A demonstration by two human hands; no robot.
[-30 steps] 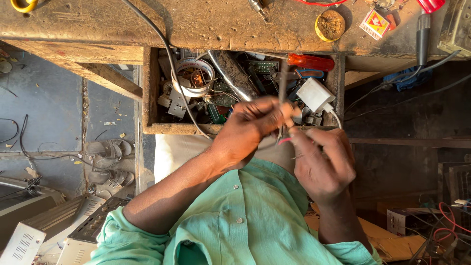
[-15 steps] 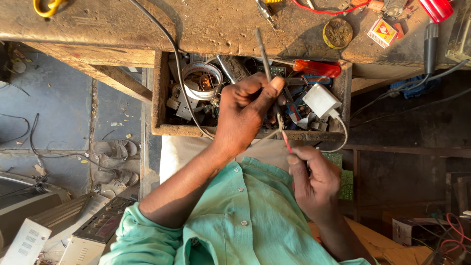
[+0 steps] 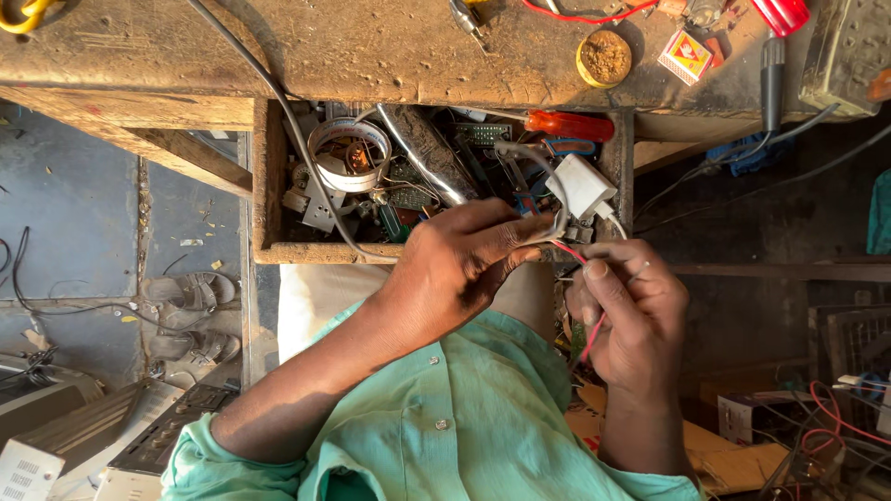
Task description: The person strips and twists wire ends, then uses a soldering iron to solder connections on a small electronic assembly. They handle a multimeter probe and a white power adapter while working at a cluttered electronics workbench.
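Note:
My left hand (image 3: 459, 264) is closed on a thin grey cable (image 3: 548, 176) that loops up over the open wooden drawer (image 3: 269, 186). My right hand (image 3: 626, 311) pinches a red wire (image 3: 590, 339) just below the drawer's front edge, fingertips close to the left hand. The two hands nearly touch where the wires meet. A white plug adapter (image 3: 583, 186) lies in the drawer right above them.
The drawer holds a tape roll (image 3: 348, 153), a metal tube (image 3: 429, 153), a red-handled screwdriver (image 3: 568, 124) and circuit bits. On the worn wooden bench (image 3: 371, 46) sit a yellow tin (image 3: 604, 57), a small box (image 3: 686, 56) and a black cable (image 3: 269, 83). Sandals (image 3: 186, 292) lie on the floor at left.
My left hand has come down from the drawer toward its front edge, pulling the grey cable into a loop. The right hand rose to meet it with the red wire.

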